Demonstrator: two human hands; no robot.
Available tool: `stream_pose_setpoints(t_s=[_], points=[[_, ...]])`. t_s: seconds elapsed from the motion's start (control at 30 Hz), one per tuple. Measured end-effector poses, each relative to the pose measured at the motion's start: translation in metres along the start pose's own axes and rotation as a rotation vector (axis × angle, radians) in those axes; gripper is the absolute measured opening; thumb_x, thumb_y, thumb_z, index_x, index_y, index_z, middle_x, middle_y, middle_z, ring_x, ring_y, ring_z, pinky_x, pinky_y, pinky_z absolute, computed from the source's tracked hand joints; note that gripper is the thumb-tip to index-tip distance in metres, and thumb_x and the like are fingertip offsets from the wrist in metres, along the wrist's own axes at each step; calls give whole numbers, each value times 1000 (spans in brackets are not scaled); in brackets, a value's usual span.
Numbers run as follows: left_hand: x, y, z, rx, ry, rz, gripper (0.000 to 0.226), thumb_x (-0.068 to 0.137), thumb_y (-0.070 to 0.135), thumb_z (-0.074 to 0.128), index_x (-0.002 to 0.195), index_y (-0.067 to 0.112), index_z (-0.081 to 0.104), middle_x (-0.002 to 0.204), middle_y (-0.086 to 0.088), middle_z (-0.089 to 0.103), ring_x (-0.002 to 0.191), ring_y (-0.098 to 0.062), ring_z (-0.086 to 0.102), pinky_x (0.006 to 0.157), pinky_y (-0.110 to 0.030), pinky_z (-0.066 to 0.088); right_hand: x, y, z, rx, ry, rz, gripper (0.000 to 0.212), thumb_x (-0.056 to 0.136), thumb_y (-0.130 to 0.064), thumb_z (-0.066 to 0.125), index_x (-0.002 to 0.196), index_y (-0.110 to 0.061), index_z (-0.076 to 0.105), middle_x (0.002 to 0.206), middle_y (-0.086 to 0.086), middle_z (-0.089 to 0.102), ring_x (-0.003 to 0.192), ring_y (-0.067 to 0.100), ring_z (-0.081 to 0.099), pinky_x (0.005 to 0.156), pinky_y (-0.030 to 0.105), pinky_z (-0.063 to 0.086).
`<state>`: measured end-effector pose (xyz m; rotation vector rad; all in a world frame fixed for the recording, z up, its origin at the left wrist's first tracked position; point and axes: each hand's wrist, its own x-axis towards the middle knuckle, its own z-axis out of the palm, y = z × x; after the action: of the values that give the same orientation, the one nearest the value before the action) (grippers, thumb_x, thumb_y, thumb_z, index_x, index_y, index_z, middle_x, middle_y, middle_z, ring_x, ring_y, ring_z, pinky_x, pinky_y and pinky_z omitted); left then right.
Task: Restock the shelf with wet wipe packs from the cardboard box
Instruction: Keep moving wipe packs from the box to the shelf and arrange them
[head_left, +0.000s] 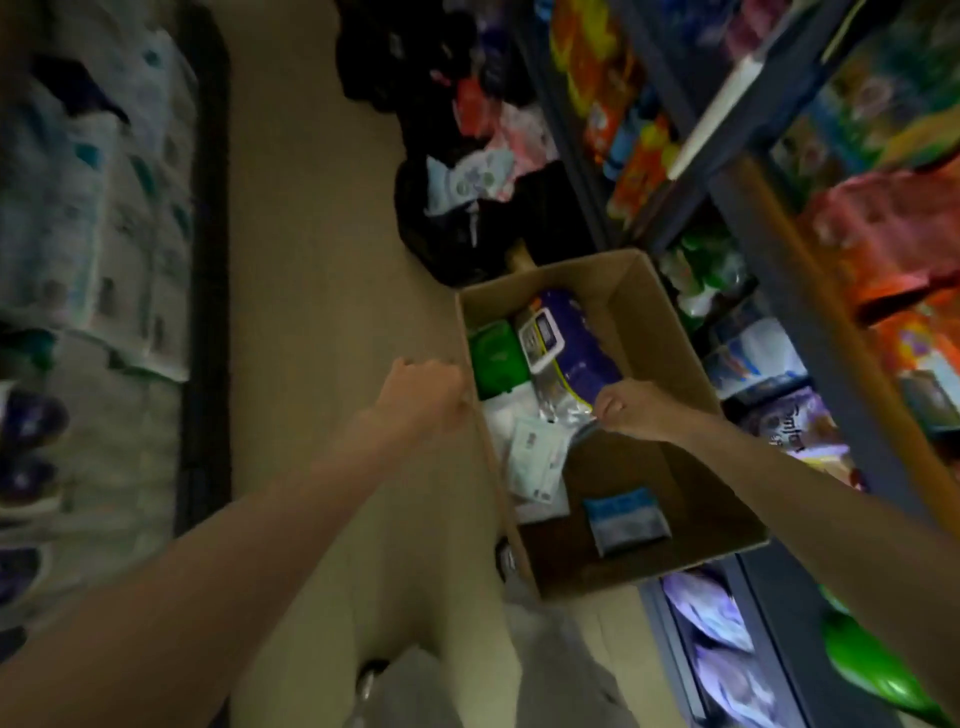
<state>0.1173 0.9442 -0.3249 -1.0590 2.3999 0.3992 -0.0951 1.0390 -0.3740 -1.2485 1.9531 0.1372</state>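
Note:
An open cardboard box (644, 312) stands on the floor beside the shelf (737, 202) on the right. Inside lie a purple wet wipe pack (576, 343), a green pack (493, 358), white packs (530, 457) and a small blue-grey pack (623, 525). My left hand (423, 395) is closed on the box's left wall at its rim. My right hand (631, 408) reaches into the box and pinches the near, silvery end of the purple pack. The view is dim and blurred.
Shelves of colourful packs (883, 244) run down the right side. Black bags (467, 223) with packs spilling out sit beyond the box. Stacked white and blue packs (104, 208) line the left. Beige floor (311, 260) lies between.

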Motion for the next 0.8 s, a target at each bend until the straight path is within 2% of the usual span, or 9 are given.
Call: stream_pose_setpoints(t_s=[0.1,0.17,0.23,0.3,0.37,0.47,0.63,0.73,0.8], points=[[33,24,31,-11,16,-10,34,91,18,44,125,15,48,128,-8,53,117,-28,52,98,-37,37,34,37,30,13,-52,28,16,82,-3,57,84,8,69,92,28,67,93,36,64,78,39,49],[55,42,54,26,0,65,34,88,19,47,123,16,49,127,-6,54,118,-28,50,99,-36,36,54,64,57,10,-125,19,15,81,-4,58,66,-6,63,78,18,63,88,34,63,72,35,48],[75,61,79,53,-28,133,42,89,21,49,130,17,44,133,-4,50,123,-26,44,102,-37,32,69,91,85,-23,-186,32,7,84,-11,60,90,-7,62,94,14,63,97,30,60,79,34,47],[89,75,104,57,-51,125,58,89,26,52,141,16,28,143,-5,37,130,-26,36,106,-39,30,78,114,113,-104,-253,44,39,88,-14,57,125,-6,50,122,16,56,113,28,55,91,34,46],[101,82,123,75,-66,66,67,87,28,56,143,13,22,145,-6,32,131,-26,34,105,-40,30,87,130,137,-190,-385,36,48,90,-11,54,136,-7,39,136,14,47,122,26,49,97,31,41],[107,87,134,157,-41,11,55,85,24,58,133,12,33,133,-6,42,124,-28,38,99,-40,32,91,138,160,-359,-527,1,54,88,-11,57,138,-9,38,139,14,43,125,27,45,102,36,41],[106,95,135,230,-145,74,43,89,28,52,129,13,44,128,-5,53,126,-27,35,101,-40,29,83,132,168,-669,-486,-101,55,90,-14,53,142,-16,33,148,11,29,138,31,23,111,47,20],[97,95,128,204,-290,110,41,87,36,57,121,14,54,126,-5,55,125,-26,37,101,-40,30,70,125,158,-737,-493,-165,34,93,-13,46,127,-13,50,138,10,43,131,27,34,110,45,23],[91,90,116,113,-316,66,43,85,37,59,121,13,54,127,-7,55,125,-27,38,100,-38,32,62,118,133,-635,-481,-167,33,90,-14,53,122,-12,54,131,10,48,123,25,43,103,40,34]])
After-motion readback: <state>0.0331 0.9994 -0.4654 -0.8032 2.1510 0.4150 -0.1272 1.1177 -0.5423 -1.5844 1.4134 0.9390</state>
